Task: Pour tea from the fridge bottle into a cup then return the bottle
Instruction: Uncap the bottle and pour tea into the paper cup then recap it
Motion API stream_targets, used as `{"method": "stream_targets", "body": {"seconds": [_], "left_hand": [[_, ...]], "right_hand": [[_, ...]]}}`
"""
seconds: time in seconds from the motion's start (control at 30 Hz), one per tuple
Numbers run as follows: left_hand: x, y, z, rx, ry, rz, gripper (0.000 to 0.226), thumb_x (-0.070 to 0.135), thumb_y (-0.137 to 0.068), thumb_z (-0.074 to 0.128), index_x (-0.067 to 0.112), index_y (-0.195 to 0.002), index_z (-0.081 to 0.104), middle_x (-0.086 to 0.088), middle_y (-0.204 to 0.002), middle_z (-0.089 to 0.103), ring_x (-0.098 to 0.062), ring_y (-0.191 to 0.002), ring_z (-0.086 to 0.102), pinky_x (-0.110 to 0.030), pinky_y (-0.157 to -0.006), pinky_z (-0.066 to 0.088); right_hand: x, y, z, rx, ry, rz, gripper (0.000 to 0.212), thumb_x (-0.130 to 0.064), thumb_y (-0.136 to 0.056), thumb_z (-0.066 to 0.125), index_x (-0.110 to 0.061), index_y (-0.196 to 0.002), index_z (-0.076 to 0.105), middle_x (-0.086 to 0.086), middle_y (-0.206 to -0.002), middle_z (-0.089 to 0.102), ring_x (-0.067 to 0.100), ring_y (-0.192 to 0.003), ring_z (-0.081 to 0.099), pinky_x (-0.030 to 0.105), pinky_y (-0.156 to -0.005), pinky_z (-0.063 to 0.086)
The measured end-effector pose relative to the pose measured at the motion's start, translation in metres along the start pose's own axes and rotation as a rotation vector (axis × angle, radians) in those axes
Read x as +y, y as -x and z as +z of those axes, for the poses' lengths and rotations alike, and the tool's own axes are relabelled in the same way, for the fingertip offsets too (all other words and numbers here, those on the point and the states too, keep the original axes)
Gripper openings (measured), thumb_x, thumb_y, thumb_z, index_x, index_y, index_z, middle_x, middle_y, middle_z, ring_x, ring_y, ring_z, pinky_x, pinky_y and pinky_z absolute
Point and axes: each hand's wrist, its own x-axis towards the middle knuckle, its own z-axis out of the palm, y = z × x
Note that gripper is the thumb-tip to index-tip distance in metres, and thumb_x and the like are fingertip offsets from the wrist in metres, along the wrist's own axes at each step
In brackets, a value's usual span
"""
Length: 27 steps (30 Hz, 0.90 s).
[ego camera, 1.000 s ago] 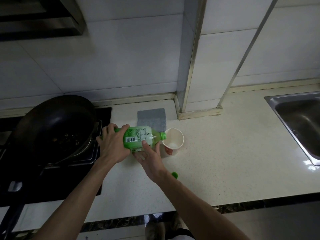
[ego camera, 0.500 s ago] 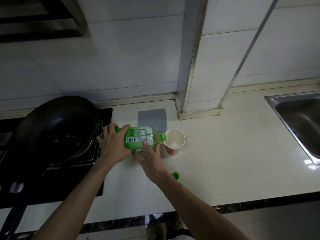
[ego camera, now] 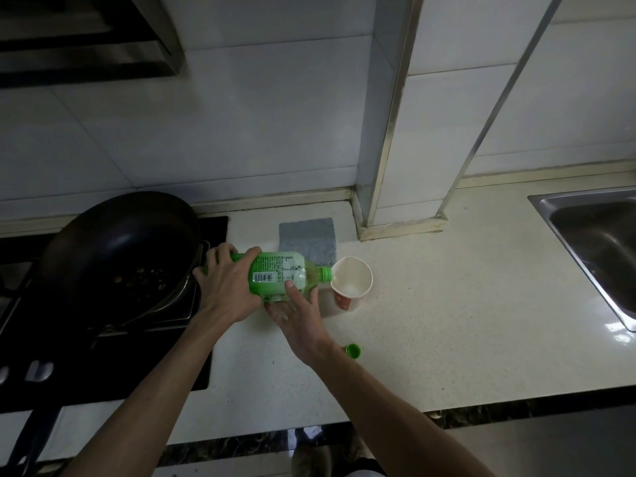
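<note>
A green-labelled tea bottle (ego camera: pixel 280 271) lies nearly horizontal above the counter, its open neck resting at the rim of a white paper cup (ego camera: pixel 352 280) with a red mark on its side. A little liquid shows in the cup's bottom. My left hand (ego camera: pixel 225 287) grips the bottle's base end from above. My right hand (ego camera: pixel 297 313) supports the bottle from below near its shoulder, thumb on the label. The green cap (ego camera: pixel 352 350) lies on the counter just right of my right wrist.
A black wok (ego camera: pixel 117 249) sits on the dark stove at the left, close to my left hand. A grey cloth (ego camera: pixel 307 237) lies behind the bottle. A tiled pillar (ego camera: pixel 395 166) stands behind the cup. A steel sink (ego camera: pixel 599 242) is at the far right.
The bottle and both hands have held almost the same pose beside the cup. The view has shifted slightly.
</note>
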Motion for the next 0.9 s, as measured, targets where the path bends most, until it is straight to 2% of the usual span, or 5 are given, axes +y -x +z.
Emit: {"method": "stream_targets", "body": {"seconds": [0.4,0.6,0.73,0.83,0.9], "left_hand": [[-0.022,0.011,0.006,-0.020,0.078,-0.058,0.085,0.032,-0.066,0.078,0.034,-0.141,0.038,-0.011,-0.133,0.034,-0.033,-0.127,0.029,-0.058,-0.098,0.035],[-0.038,0.027,0.019,-0.059,0.333,-0.153,0.088,0.029,-0.062,0.084,0.033,-0.138,0.040,-0.012,-0.131,0.038,-0.034,-0.125,0.038,-0.056,-0.098,0.038],[-0.041,0.036,0.029,-0.040,0.582,-0.157,0.084,0.024,-0.055,0.089,0.026,-0.129,0.048,-0.004,-0.111,0.051,-0.029,-0.104,0.058,-0.047,-0.086,0.054],[-0.043,0.041,0.038,-0.011,0.748,-0.163,0.075,0.014,-0.056,0.090,0.019,-0.121,0.054,0.000,-0.103,0.062,-0.021,-0.093,0.063,-0.033,-0.071,0.056],[-0.041,0.043,0.044,-0.044,0.869,-0.202,0.074,0.009,-0.059,0.089,0.020,-0.124,0.053,0.002,-0.105,0.063,-0.017,-0.093,0.062,-0.029,-0.070,0.055]], "right_hand": [[0.004,0.005,0.010,0.002,0.140,-0.036,0.061,-0.020,-0.087,0.070,-0.034,-0.137,0.038,0.003,-0.131,0.063,0.025,-0.119,0.062,0.047,-0.103,0.048],[0.011,0.005,0.024,0.061,0.299,-0.159,0.061,-0.012,-0.080,0.079,-0.023,-0.131,0.046,0.009,-0.125,0.064,0.025,-0.115,0.064,0.048,-0.096,0.054],[0.017,0.007,0.032,0.081,0.415,-0.268,0.067,-0.006,-0.076,0.082,-0.019,-0.130,0.046,0.009,-0.121,0.064,0.022,-0.112,0.065,0.049,-0.092,0.056],[0.023,0.007,0.037,0.114,0.581,-0.320,0.083,-0.024,-0.066,0.090,-0.028,-0.134,0.044,0.005,-0.125,0.059,0.024,-0.117,0.061,0.051,-0.091,0.056],[0.027,0.007,0.036,0.158,0.729,-0.344,0.097,-0.044,-0.058,0.092,-0.037,-0.139,0.039,0.001,-0.129,0.054,0.021,-0.123,0.055,0.048,-0.094,0.054]]}}
